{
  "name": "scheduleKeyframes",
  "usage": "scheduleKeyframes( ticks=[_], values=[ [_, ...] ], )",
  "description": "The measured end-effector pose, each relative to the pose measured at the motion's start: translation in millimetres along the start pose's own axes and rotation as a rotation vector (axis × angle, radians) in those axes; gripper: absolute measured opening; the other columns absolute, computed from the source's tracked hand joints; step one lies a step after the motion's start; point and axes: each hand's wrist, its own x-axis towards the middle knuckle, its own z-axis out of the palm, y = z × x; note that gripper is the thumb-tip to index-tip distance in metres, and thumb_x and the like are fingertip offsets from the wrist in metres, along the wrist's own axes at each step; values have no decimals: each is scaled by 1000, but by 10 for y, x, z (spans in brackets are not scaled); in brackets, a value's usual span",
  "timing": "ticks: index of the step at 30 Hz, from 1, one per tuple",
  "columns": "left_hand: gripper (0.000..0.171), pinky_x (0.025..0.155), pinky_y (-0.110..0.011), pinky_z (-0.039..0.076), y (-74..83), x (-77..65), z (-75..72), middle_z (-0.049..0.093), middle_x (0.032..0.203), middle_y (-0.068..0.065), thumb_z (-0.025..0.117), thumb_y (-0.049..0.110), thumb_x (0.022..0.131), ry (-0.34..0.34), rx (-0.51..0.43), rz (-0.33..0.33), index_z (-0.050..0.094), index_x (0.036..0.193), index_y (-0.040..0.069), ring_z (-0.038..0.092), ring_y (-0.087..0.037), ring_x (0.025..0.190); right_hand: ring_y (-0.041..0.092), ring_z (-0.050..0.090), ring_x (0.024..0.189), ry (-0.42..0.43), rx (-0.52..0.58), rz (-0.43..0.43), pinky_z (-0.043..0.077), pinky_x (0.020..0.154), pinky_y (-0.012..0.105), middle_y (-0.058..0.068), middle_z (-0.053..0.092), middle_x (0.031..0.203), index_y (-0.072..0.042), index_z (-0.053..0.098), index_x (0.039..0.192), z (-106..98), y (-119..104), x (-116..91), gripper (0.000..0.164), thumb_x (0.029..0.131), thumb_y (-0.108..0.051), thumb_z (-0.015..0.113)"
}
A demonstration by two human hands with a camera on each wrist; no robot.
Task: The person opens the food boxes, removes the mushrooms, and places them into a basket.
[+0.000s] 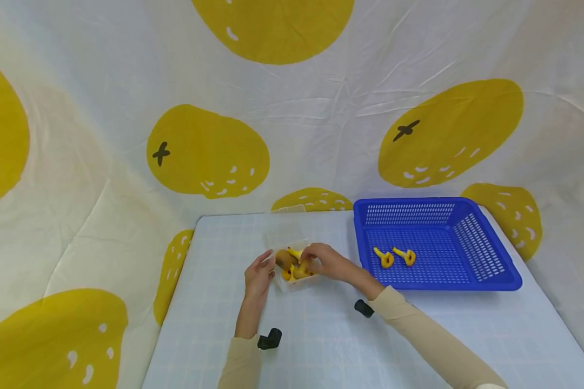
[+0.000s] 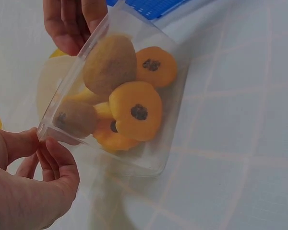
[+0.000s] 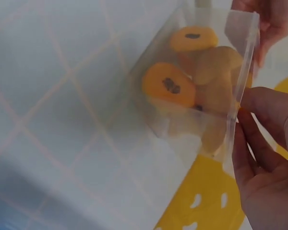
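Note:
A clear plastic container [image 1: 282,285] stands open on the table, its translucent lid [image 1: 284,229] tipped back behind it. Inside lie several toy mushrooms, some with yellow-orange caps marked by a dark spot [image 2: 135,109], others brown-capped [image 2: 110,64]. My left hand [image 1: 259,276] pinches the container's rim at its left side, thumb against fingertips. Over the opposite rim bends my right hand [image 1: 328,260], fingers curled, thumb and fingertips right at the edge beside the mushrooms. I cannot tell whether it grips the rim or a mushroom.
A blue plastic basket [image 1: 467,246] sits to the right, with two yellow toy mushrooms [image 1: 384,258] lying on its mesh floor. A pale checked cloth covers the table [image 1: 316,335]. White curtains printed with yellow fruit [image 1: 206,151] hang behind and at the sides.

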Motion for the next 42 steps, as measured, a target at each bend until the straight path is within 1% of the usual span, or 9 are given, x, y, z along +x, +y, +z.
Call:
scheduleKeyframes(
  ticks=[5,11,14,18,21,26,32,38,42],
  values=[
    [36,73,-24,50,0,16,15,64,104,-5,69,9,99,16,10,15,66,135,1,56,-14,88,32,56,107,-44,-65,42,48,100,47,16,67,111,4,68,112,8,-45,36,21,92,7,71],
    [35,71,-23,50,-3,14,21,65,102,-4,70,9,99,33,6,12,67,133,1,56,-15,87,26,54,102,-56,-249,-4,49,94,38,10,70,106,-2,73,104,88,-23,100,20,87,9,76],
    [37,70,-22,49,-6,8,19,65,100,-3,70,9,99,22,5,16,65,134,-1,55,-15,87,25,56,102,-58,-287,-19,50,93,37,8,71,106,-3,75,105,101,-21,116,19,88,6,77],
    [38,69,-21,48,-6,0,13,65,99,-3,69,7,99,4,-12,30,64,136,-2,55,-13,85,25,59,104,-44,-253,-41,51,96,39,9,71,111,-2,73,112,76,-27,125,17,95,-1,72],
    [38,69,-21,48,-5,-7,9,65,100,-3,69,5,99,3,-22,36,64,136,-3,56,-13,85,25,62,106,-24,-165,-38,52,98,40,11,70,116,-1,70,119,38,-41,118,20,99,-3,67],
    [37,70,-22,50,1,-11,10,65,99,-3,69,5,98,11,-10,28,66,134,-1,57,-16,88,25,65,106,6,5,-18,55,95,40,13,69,118,2,67,122,-40,-54,86,24,100,-3,66],
    [40,68,-20,48,-11,6,14,64,99,-3,69,4,98,9,-10,33,63,137,-3,56,-14,85,25,66,105,40,113,20,58,90,37,13,69,117,2,67,124,-147,-11,24,26,100,-7,66],
    [42,69,-22,48,47,-38,19,65,102,-5,68,3,98,5,2,24,60,139,-5,58,-15,85,24,67,104,68,140,50,57,93,40,12,71,116,2,67,124,-274,4,-8,26,100,-9,67],
    [40,67,-21,47,10,-16,22,65,99,-4,68,2,98,11,-4,30,62,138,-3,58,-14,82,24,68,104,97,136,68,56,94,40,12,71,115,2,67,124,-362,13,-69,26,101,-11,66]
  ],
)
